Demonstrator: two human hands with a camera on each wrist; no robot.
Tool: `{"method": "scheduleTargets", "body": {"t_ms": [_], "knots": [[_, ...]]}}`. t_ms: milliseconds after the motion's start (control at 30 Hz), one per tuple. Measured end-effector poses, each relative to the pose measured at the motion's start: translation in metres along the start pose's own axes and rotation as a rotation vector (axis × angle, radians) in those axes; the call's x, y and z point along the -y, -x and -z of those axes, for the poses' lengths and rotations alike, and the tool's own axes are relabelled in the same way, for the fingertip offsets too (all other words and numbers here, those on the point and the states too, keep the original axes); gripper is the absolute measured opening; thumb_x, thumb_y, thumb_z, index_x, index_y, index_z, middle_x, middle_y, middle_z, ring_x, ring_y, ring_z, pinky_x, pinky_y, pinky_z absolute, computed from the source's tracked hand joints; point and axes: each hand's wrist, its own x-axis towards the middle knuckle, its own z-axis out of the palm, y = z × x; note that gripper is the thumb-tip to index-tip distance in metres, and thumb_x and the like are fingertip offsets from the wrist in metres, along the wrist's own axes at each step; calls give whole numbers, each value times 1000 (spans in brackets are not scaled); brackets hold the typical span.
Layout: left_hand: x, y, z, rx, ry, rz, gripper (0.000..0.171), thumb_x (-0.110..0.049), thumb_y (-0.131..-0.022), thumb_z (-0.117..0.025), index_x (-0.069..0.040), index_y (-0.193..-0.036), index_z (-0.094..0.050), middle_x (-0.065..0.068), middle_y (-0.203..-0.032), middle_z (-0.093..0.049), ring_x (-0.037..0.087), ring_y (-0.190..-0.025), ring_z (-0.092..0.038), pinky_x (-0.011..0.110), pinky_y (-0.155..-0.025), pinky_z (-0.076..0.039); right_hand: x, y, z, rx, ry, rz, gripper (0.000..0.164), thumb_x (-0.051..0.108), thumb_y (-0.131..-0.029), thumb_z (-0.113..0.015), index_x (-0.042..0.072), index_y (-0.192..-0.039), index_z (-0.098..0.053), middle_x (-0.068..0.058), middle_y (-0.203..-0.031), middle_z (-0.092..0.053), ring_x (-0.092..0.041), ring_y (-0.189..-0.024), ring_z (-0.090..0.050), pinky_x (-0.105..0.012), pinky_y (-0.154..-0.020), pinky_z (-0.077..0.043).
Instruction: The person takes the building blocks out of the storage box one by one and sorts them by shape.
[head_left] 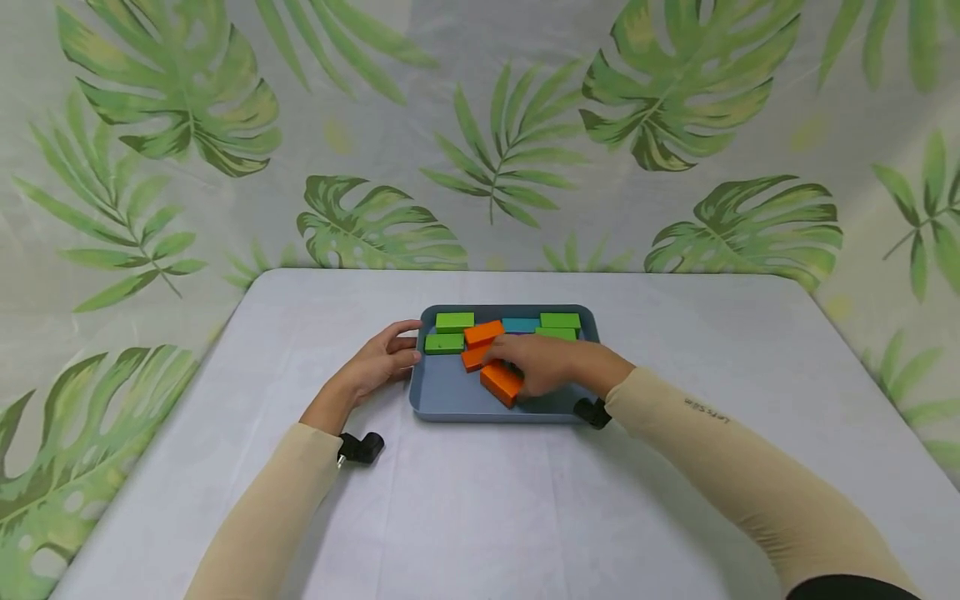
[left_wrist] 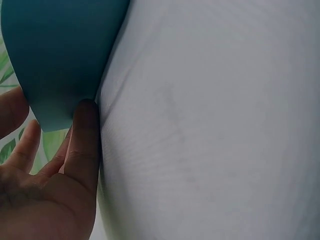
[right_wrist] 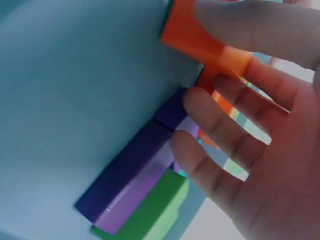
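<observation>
A blue-grey tray [head_left: 450, 408] holds several coloured blocks. My right hand [head_left: 547, 362] is over it and pinches an orange block [head_left: 501, 385], with the thumb on one face in the right wrist view. That block is tilted above the tray floor. Behind it are two more orange blocks, one [head_left: 482, 333] farther back and one [head_left: 474, 358] partly under my fingers. Purple blocks [right_wrist: 132, 170] lie close to my other fingertips. My left hand [head_left: 375, 364] rests fingers and thumb against the tray's left edge, its wall [left_wrist: 65, 60] showing in the left wrist view.
Two green blocks, one [head_left: 454, 322] behind the other [head_left: 445, 344], lie at the tray's left. A blue block [head_left: 521, 325] and green blocks [head_left: 559, 321] line the back right. White cloth [head_left: 480, 500] covers the table; a leaf-patterned curtain [head_left: 510, 125] hangs behind.
</observation>
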Motion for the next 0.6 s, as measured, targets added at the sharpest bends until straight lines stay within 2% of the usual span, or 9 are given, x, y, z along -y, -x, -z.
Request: {"method": "scheduleTargets", "body": {"t_ms": [267,467,600], "knots": [[2,0,-2,-1,-15,-23,63,-4,-101,-51,-17,-157,-25,23,-158,-34,37,-142,-42,52,-116,-39,-11,10,14,-98,-146,5,61,10,-86,-71,10,-142,-49,-6,-139,-53,-22,-110,-53,-38,-102,-50],[0,2,-2,-5,-23,-28,63,-5,-101,-51,-16,-157,-24,23,-158,-33,38,-142,-41,53,-116,-38,-13,19,25,-147,-194,-2,68,14,-87,-72,14,-149,-43,-6,-143,-50,-24,-109,-60,-41,-98,-54],[0,2,-2,0,-27,-25,63,-4,-102,-50,-16,-157,-24,23,-159,-33,38,-143,-40,53,-117,-38,-19,25,30,-176,-178,0,65,17,-87,-73,14,-147,-46,-6,-141,-52,-26,-111,-59,-42,-97,-53]]}}
